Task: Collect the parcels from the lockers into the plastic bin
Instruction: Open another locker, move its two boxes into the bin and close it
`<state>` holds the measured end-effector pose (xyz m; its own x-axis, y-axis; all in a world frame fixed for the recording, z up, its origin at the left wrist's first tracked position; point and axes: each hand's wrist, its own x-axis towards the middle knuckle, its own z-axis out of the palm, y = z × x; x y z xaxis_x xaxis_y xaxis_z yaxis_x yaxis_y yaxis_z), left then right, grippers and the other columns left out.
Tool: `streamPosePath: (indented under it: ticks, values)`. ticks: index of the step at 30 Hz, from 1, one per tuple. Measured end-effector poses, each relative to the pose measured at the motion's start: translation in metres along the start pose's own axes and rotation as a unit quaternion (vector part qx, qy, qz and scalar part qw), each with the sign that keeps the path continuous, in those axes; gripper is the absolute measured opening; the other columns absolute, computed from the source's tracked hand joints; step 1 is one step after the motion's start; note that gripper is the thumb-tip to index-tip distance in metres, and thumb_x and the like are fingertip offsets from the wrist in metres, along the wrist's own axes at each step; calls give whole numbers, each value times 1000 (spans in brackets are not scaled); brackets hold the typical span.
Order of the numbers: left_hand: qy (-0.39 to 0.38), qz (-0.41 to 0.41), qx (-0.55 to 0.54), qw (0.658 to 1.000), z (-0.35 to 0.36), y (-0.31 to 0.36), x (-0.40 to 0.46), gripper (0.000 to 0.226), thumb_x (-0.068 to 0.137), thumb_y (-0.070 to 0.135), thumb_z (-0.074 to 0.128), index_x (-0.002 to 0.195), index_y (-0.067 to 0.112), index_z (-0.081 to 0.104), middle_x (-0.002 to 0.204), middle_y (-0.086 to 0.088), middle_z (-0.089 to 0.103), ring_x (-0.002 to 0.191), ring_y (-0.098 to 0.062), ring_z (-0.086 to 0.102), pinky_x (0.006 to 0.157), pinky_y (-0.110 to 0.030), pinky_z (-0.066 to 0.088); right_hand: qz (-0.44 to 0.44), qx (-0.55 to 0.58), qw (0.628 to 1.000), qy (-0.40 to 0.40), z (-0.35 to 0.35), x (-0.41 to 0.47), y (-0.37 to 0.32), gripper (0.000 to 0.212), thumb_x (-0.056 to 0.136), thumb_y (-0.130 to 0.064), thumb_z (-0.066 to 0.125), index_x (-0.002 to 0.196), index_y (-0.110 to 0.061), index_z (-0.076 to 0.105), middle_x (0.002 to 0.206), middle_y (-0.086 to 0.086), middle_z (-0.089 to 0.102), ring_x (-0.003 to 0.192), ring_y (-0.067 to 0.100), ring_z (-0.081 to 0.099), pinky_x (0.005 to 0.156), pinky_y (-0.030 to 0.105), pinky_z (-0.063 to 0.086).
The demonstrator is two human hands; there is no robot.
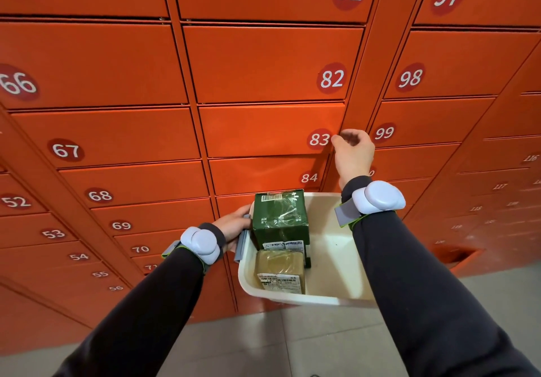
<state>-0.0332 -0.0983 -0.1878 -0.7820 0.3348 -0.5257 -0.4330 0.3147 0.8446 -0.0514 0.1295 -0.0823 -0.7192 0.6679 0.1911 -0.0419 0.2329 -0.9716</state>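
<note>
The left hand (234,224) grips the grey handle (241,243) of the white bin (330,259). A green box (279,220) and a tan parcel (279,271) lie inside it. The right hand (352,154), above the bin, curls its fingertips (336,140) on the edge of locker door 83 (263,130).

locker doors (272,130) numbered 81–84, 97–99

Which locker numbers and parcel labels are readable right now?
"81", "82", "83", "84": centre column doors.
"97", "98", "99": right column doors.
"66", "67", "68", "69", "70": left column doors.
"52" to "56": far-left doors.
Far-right door numbers: too blurred.
Green parcel barcode and print: too small.
Brown parcel label: too small.
</note>
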Motion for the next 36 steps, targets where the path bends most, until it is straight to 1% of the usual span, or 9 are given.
streamPosePath:
  ticks: [3, 5, 8, 11, 15, 21, 26, 32, 36]
  values:
    - [7, -3, 32, 999, -1, -8, -5, 53, 91, 12, 46, 137, 37, 37, 109, -22, 64, 67, -34, 64, 40, -26, 50, 12, 15, 1000, -2, -2, -13, 5, 21, 81, -10, 61, 102, -13, 59, 78, -13, 52, 79, 9, 53, 73, 21, 41]
    - [16, -9, 19, 1000, -3, -15, -7, 52, 91, 11, 47, 136, 36, 38, 100, -17, 65, 55, -24, 64, 31, -19, 43, 7, 22, 1000, -8, -5, -24, 10, 24, 82, -7, 59, 105, -9, 60, 81, -11, 53, 75, 4, 52, 67, 11, 41]
    - [14, -19, 25, 999, -4, -29, -10, 52, 91, 12, 49, 135, 36, 37, 100, -13, 65, 60, -21, 64, 37, -21, 46, 21, 7, 1000, 4, -9, -45, 25, 24, 82, -5, 56, 106, -8, 60, 90, -3, 58, 77, 6, 53, 68, 9, 41]
    - [24, -10, 18, 999, -4, -44, -11, 56, 89, 8, 51, 137, 34, 38, 112, -12, 63, 80, -27, 62, 49, -23, 50, 49, -31, 998, -3, -17, -66, 45, 25, 83, -4, 55, 107, -8, 60, 106, 10, 61, 90, 16, 54, 83, 26, 45]
    - [35, -27, -18, 999, 2, -80, -7, 60, 86, -3, 48, 133, 35, 42, 109, -13, 63, 92, -33, 61, 77, -49, 53, 75, -181, 980, -25, -32, -99, 95, 29, 84, -4, 52, 112, -12, 59, 121, 17, 54, 115, 31, 46, 95, 33, 36]
    - [65, -38, -24, 997, 4, -108, -3, 58, 86, -4, 46, 115, 47, 45, 83, 6, 66, 64, -16, 62, 46, -29, 55, 125, -329, 936, -13, -38, -124, 148, 48, 78, 1, 48, 122, -18, 54, 138, 12, 40, 131, 32, 28, 108, 42, 24]
    - [72, -52, -46, 995, 5, -128, 6, 48, 88, 1, 48, 116, 40, 46, 90, 2, 64, 75, -20, 63, 57, -32, 55, 156, -364, 918, -6, -33, -126, 187, 58, 77, -3, 52, 132, -16, 43, 138, 17, 41, 131, 36, 32, 108, 46, 23]
    - [105, -82, -48, 990, 14, -164, 27, 61, 86, -1, 50, 126, 43, 40, 90, 1, 61, 77, -19, 61, 59, -33, 55, 167, -374, 912, -35, -31, -120, 244, 56, 77, 2, 44, 132, -9, 44, 134, 17, 49, 125, 38, 37, 100, 47, 32]
    - [113, -110, -52, 986, 20, -190, 34, 60, 88, 3, 50, 134, 39, 36, 106, -7, 60, 94, -30, 60, 73, -50, 56, 157, -384, 906, -81, -38, -122, 277, 47, 82, 3, 42, 128, -4, 51, 132, 22, 50, 123, 39, 41, 100, 45, 34]
